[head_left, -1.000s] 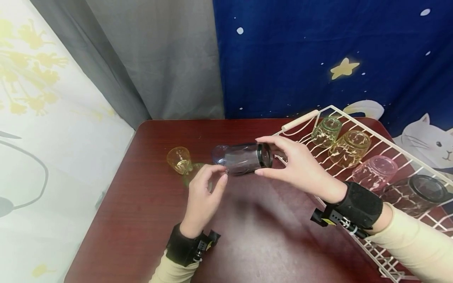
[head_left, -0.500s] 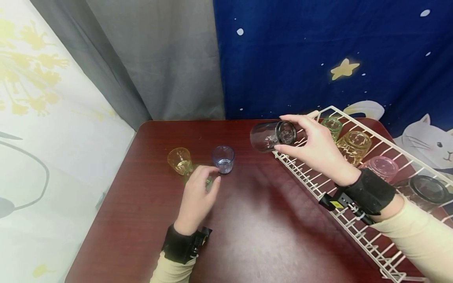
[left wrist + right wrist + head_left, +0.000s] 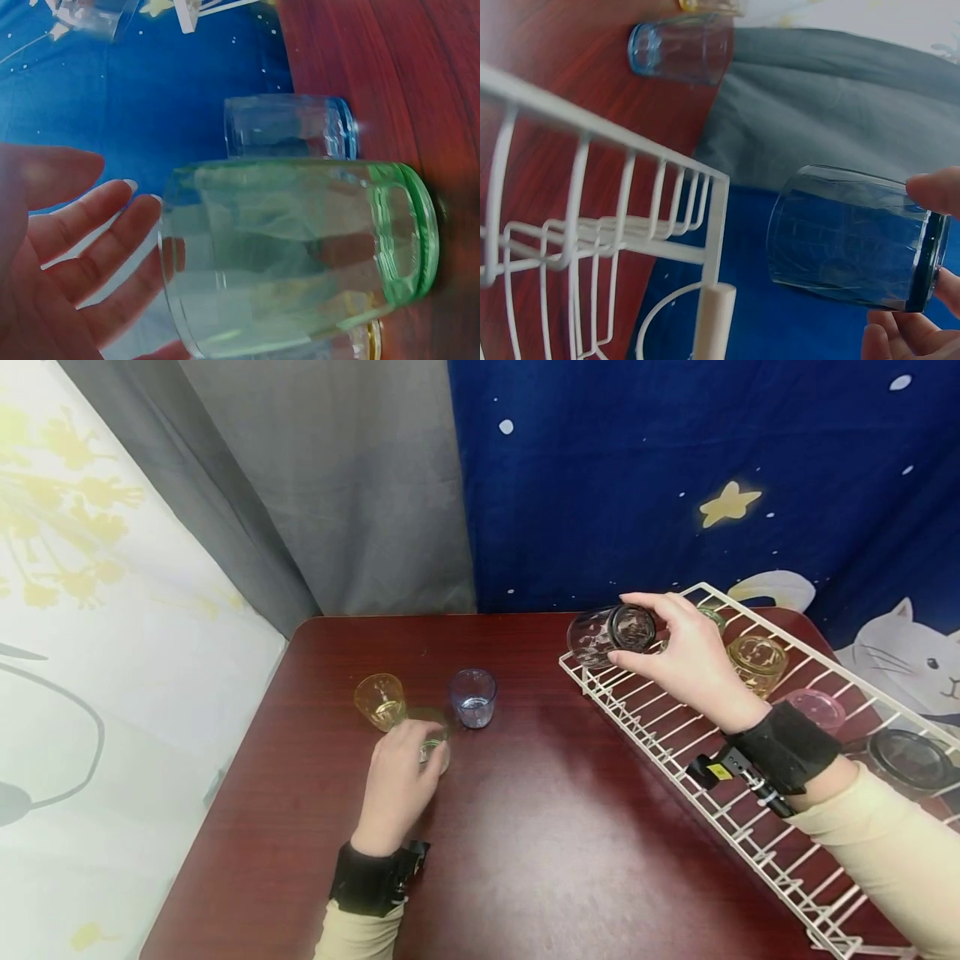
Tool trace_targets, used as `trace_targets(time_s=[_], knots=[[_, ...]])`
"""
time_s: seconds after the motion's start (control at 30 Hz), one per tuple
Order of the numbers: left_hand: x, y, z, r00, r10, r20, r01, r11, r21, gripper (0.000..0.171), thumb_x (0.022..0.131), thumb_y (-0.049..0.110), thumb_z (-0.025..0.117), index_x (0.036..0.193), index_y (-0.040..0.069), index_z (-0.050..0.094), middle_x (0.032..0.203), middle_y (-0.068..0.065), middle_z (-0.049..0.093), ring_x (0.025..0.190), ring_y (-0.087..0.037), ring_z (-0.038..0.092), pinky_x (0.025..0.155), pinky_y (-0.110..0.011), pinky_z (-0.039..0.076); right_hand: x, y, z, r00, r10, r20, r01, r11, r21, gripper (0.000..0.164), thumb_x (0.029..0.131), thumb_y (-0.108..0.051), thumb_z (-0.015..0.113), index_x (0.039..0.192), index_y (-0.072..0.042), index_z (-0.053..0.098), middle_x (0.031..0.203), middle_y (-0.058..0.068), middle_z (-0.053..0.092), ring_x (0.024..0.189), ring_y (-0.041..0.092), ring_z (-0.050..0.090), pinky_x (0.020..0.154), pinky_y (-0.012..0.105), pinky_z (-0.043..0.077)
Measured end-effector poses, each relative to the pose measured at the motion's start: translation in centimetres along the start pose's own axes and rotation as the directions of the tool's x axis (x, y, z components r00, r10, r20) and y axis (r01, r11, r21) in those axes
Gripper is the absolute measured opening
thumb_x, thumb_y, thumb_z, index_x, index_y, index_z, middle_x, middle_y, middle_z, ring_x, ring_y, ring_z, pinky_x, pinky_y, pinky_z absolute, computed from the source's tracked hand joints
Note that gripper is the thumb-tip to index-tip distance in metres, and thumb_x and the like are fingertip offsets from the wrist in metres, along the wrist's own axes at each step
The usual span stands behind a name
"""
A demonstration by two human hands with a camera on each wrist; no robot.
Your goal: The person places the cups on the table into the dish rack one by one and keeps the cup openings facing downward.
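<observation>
My right hand [image 3: 693,660] pinches a dark grey glass tumbler [image 3: 591,639] by its base, thumb on one side and fingers on the other. The tumbler is tipped, its mouth to the left, above the far left corner of the white wire rack [image 3: 862,687]. My left hand [image 3: 393,789] is by a green glass tumbler [image 3: 300,247] standing upright on the table. Its thumb stays apart from the glass and the fingers are loosely bent beside the rim. Behind the green tumbler stand a blue glass [image 3: 474,697] and a yellow glass [image 3: 380,702].
Upside-down glasses line the rack: green [image 3: 711,617], yellow [image 3: 759,662], pink [image 3: 816,708] and dark grey [image 3: 909,758]. The rack has a pale handle [image 3: 715,322] at its end. Curtains hang behind the dark red table [image 3: 525,860].
My right hand has carried the grey tumbler away from the left hand, rightward and up over the rack. My left hand has lowered and moved left towards the green tumbler.
</observation>
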State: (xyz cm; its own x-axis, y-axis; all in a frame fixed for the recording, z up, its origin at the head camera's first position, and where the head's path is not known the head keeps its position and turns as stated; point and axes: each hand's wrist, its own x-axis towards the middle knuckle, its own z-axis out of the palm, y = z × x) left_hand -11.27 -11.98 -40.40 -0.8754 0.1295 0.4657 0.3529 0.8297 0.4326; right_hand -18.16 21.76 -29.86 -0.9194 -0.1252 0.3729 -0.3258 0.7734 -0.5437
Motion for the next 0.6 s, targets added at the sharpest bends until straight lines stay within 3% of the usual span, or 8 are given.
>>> trace_targets(time_s=[0.17, 0.4, 0.6], knots=[[-0.2, -0.5, -0.1, 1.0, 0.012, 0.008, -0.012, 1.0, 0.017, 0.02, 0.087, 0.017, 0.07, 0.107, 0.01, 0.068, 0.1, -0.006, 0.07, 0.1, -0.024, 0.065, 0.089, -0.045, 0.05, 0.5, 1.5, 0.0, 0.999, 0.018, 0.041, -0.018, 1.0, -0.016, 0.066, 0.073, -0.018, 0.082, 0.134, -0.011, 0.055, 0.125, 0.018, 0.058, 0.11, 0.035, 0.052, 0.085, 0.044, 0.039], [-0.5, -1.0, 0.0, 0.999, 0.007, 0.041, -0.009, 0.998, 0.055, 0.021, 0.087, 0.018, 0.07, 0.107, 0.011, 0.069, 0.1, -0.006, 0.072, 0.098, -0.024, 0.067, 0.09, -0.045, 0.05, 0.8, 3.2, 0.2, 0.993, 0.042, 0.111, -0.037, 0.998, -0.048, 0.068, 0.074, -0.02, 0.08, 0.135, -0.006, 0.053, 0.131, 0.022, 0.052, 0.124, 0.041, 0.046, 0.099, 0.057, 0.035], [-0.8, -1.2, 0.0, 0.997, -0.001, 0.073, -0.004, 0.998, 0.067, 0.02, 0.088, 0.018, 0.069, 0.106, 0.011, 0.07, 0.099, -0.005, 0.073, 0.096, -0.024, 0.068, 0.086, -0.045, 0.052, 0.8, 3.9, 0.6, 0.981, 0.101, 0.165, -0.089, 0.993, -0.079, 0.07, 0.075, -0.02, 0.079, 0.137, -0.006, 0.051, 0.133, 0.026, 0.049, 0.118, 0.043, 0.049, 0.097, 0.056, 0.038]])
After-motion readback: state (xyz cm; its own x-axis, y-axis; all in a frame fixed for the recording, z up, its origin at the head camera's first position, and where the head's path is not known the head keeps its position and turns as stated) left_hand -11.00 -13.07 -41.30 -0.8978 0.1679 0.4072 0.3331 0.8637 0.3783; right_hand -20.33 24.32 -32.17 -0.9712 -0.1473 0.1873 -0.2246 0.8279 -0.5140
